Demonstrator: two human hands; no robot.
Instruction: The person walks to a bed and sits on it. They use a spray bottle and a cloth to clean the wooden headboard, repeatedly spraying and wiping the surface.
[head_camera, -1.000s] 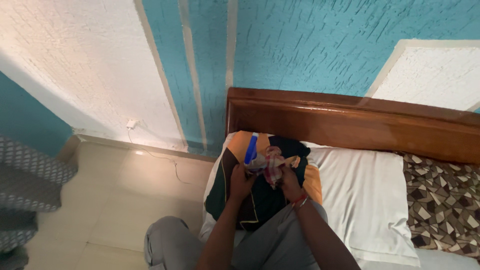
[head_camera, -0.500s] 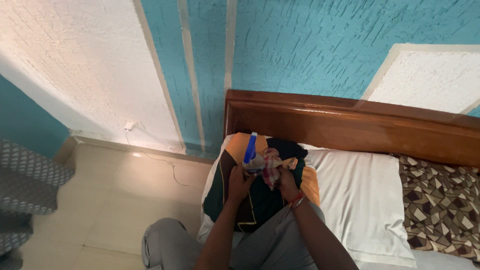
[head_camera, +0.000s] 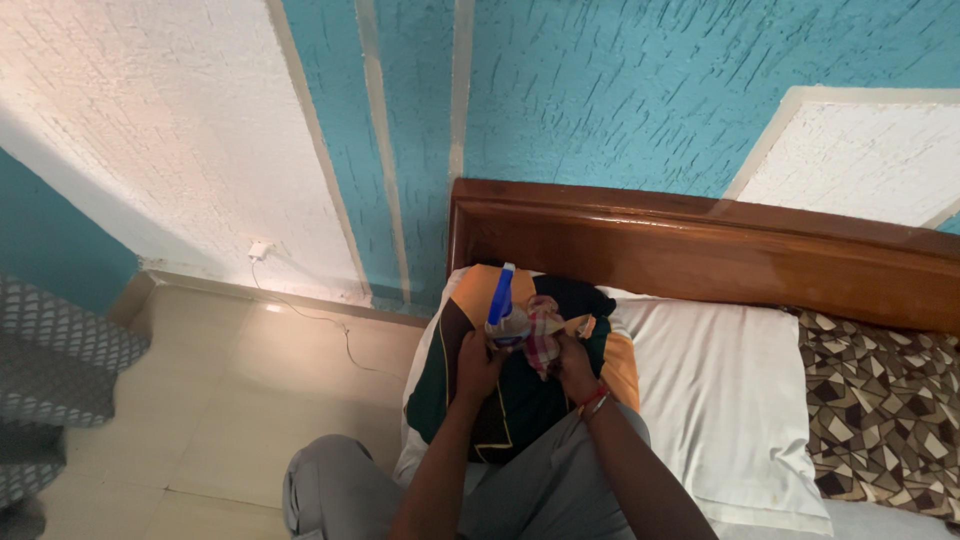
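Observation:
My left hand and my right hand both grip a small bundle of red-and-white checked cloth held just above a dark green, black and orange garment. A blue-and-white tube-like object sticks up from the bundle beside my left hand's fingers. A red band sits on my right wrist. The garment lies spread on the left end of a white pillow.
A glossy wooden headboard runs behind the pillow against a blue textured wall. A brown patterned pillow lies at the right. My grey-trousered knee is at the bed's edge. Tiled floor with a white cable and patterned fabric lies left.
The view shifted slightly between the first and second frames. My hands stay on the cloth bundle with only small finger movement.

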